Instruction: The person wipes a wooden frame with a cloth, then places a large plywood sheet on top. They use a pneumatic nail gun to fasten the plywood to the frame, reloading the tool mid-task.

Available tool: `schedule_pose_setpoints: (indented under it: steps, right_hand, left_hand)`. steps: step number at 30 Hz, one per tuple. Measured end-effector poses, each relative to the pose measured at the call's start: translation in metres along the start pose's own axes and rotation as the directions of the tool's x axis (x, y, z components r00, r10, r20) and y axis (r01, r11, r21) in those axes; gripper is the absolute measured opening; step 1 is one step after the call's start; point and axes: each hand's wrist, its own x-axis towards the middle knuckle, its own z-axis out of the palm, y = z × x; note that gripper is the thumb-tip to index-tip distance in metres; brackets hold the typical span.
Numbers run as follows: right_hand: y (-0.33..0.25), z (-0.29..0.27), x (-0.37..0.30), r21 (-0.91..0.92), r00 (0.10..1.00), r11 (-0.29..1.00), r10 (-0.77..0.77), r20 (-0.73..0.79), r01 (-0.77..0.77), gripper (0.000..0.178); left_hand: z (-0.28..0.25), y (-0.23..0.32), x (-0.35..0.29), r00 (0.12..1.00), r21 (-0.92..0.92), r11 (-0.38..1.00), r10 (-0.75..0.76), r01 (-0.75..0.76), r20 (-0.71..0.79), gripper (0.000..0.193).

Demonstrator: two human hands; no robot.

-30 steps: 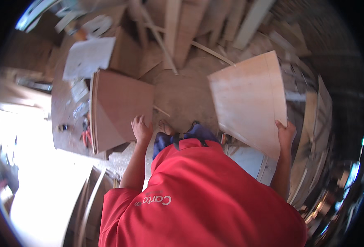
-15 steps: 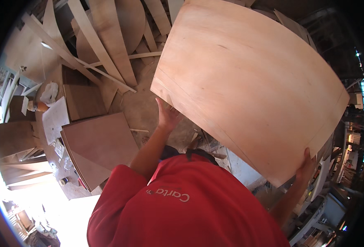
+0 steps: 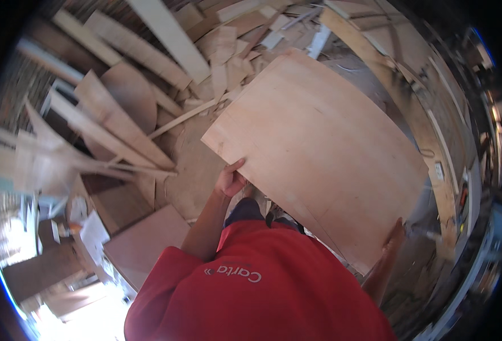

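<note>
A large, pale plywood sheet (image 3: 319,153) stretches out in front of me, tilted across the view. Pencil-like lines run near its edges. My left hand (image 3: 231,178) grips its near left edge, the thumb lying over the top face and the other fingers partly hidden below. At the near right corner, my right hand (image 3: 396,236) holds the sheet's right edge, with most of its fingers hidden under the wood.
Long wood strips (image 3: 109,122) and a round board (image 3: 128,94) lean at the left. Offcuts (image 3: 231,62) litter the floor beyond the sheet. Reddish-brown panels (image 3: 148,241) are stacked at my left. A curved wooden edge (image 3: 401,102) runs along the right.
The plywood sheet has come lower and nearer my body, both hands keeping hold. My view has turned, bringing the floor offcuts and the curved wooden edge at right into sight.
</note>
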Motion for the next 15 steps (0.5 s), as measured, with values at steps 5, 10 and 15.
schedule_pose_setpoints:
  steps: [5, 10, 15]
  right_hand:
    - [0.047, -0.029, -0.021, 0.352, 0.972, 0.935, 0.123, -0.199, -0.046, 0.049]
    - [0.078, -0.053, -0.068, -0.407, 0.864, 0.913, -0.173, -0.473, -0.040, 0.038]
    - [0.035, -0.032, -0.064, 0.521, 0.838, 0.843, 0.185, -0.513, 0.133, 0.040]
  left_hand:
    - [0.024, 0.008, 0.077, 0.994, 0.097, 0.990, -0.107, 0.105, 0.007, 0.054]
    - [0.055, 0.012, 0.154, 0.937, 0.144, 0.933, -0.343, 0.331, 0.071, 0.051]
    - [0.101, -0.002, 0.251, 0.875, 0.223, 0.876, -0.463, 0.428, 0.140, 0.044]
